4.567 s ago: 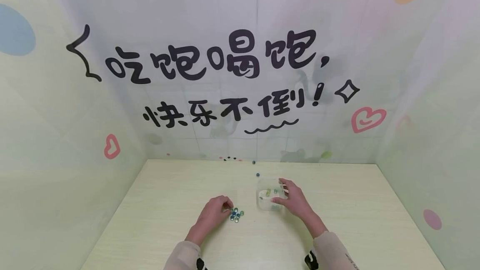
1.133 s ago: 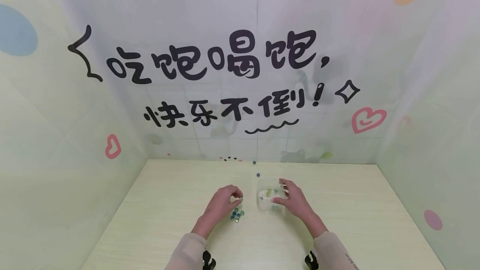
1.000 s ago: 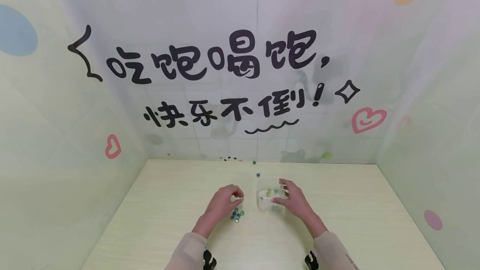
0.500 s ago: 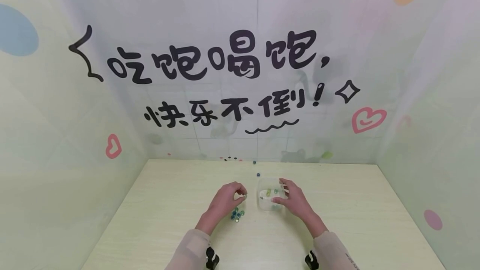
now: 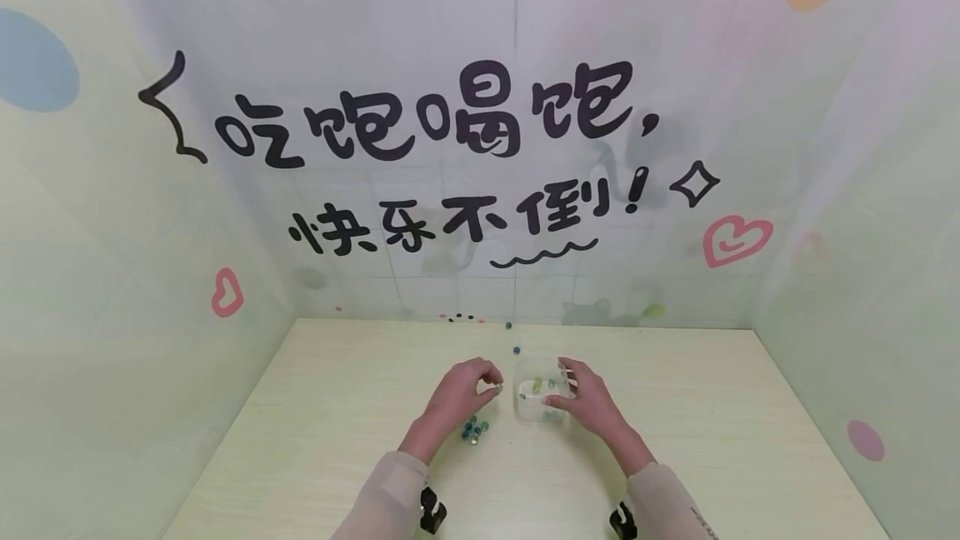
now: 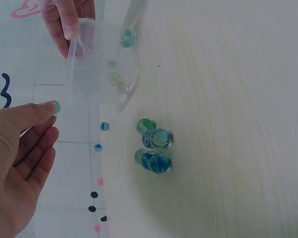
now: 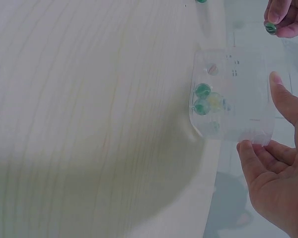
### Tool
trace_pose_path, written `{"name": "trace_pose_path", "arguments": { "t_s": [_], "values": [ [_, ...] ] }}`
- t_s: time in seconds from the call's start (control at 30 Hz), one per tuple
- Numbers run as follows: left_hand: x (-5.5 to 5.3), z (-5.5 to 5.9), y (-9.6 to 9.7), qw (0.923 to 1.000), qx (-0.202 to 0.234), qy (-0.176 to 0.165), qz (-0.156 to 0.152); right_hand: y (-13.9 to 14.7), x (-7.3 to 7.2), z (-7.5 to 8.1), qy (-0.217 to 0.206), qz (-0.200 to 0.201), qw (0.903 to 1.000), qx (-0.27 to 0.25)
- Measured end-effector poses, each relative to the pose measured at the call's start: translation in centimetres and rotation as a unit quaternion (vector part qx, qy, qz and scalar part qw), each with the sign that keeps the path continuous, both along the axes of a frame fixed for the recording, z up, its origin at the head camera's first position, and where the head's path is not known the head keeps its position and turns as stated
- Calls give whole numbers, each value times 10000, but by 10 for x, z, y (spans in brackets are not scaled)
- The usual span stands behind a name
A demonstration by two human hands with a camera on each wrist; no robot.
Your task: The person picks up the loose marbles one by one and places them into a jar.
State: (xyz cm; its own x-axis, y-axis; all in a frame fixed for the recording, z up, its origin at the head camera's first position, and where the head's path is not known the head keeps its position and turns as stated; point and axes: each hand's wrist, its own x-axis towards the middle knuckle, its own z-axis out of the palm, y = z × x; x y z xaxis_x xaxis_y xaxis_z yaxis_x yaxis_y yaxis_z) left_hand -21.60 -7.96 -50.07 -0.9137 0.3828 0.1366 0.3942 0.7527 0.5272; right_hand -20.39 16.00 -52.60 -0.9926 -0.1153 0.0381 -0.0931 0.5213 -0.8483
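Between thumb and fingertips, my left hand (image 5: 459, 394) pinches a green glass marble (image 6: 56, 107), raised just left of a clear plastic box (image 7: 248, 91). Around the box's right side, my right hand (image 5: 594, 405) holds it by thumb and fingers as it stands on the table. Several green and yellowish marbles (image 7: 202, 90) lie on the box's bottom, seen through its wall. Below my left hand, a cluster of blue and green marbles (image 5: 474, 430) sits on the wood surface.
Two blue marbles lie apart behind the box, one (image 5: 517, 350) close to it and the other (image 5: 508, 325) at the table's back edge. The pale wooden table (image 5: 315, 407) is enclosed by printed cloth walls (image 5: 480, 290) at the back and both sides.
My left hand has lifted a marble from the cluster and moved right and away from me, towards the box. The right hand and box have stayed in place.
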Motion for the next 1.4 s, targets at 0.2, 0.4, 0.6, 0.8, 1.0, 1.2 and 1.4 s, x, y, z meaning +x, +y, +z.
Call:
{"name": "trace_pose_path", "arguments": {
  "t_s": [0.2, 0.4, 0.6, 0.8, 1.0, 1.2, 1.4],
  "values": [
    [-2, 4, 6, 10000, 0, 84, -35, -1, 0, 0, -4, 4, 10000, 28],
    [-3, 6, 11, 9999, -23, 83, -121, 0, -1, -1, -53, -31, 10000, 65],
    [-4, 8, 17, 9998, 77, 7, -167, -1, -1, 0, -64, -51, 10000, 53],
    [-5, 8, 23, 9997, 37, 54, -256, -1, 0, 0, 20, -23, 10000, 46],
    [-5, 7, 28, 9994, 37, 90, -325, 0, 0, 0, 56, 4, 10000, 60],
    [-7, 4, 33, 9996, -23, 31, -288, 0, 0, -1, 46, -5, 10000, 61],
    [-9, 2, 38, 9995, -11, -29, -301, 0, 0, -1, 79, -2, 10000, 33]
  ]
}}
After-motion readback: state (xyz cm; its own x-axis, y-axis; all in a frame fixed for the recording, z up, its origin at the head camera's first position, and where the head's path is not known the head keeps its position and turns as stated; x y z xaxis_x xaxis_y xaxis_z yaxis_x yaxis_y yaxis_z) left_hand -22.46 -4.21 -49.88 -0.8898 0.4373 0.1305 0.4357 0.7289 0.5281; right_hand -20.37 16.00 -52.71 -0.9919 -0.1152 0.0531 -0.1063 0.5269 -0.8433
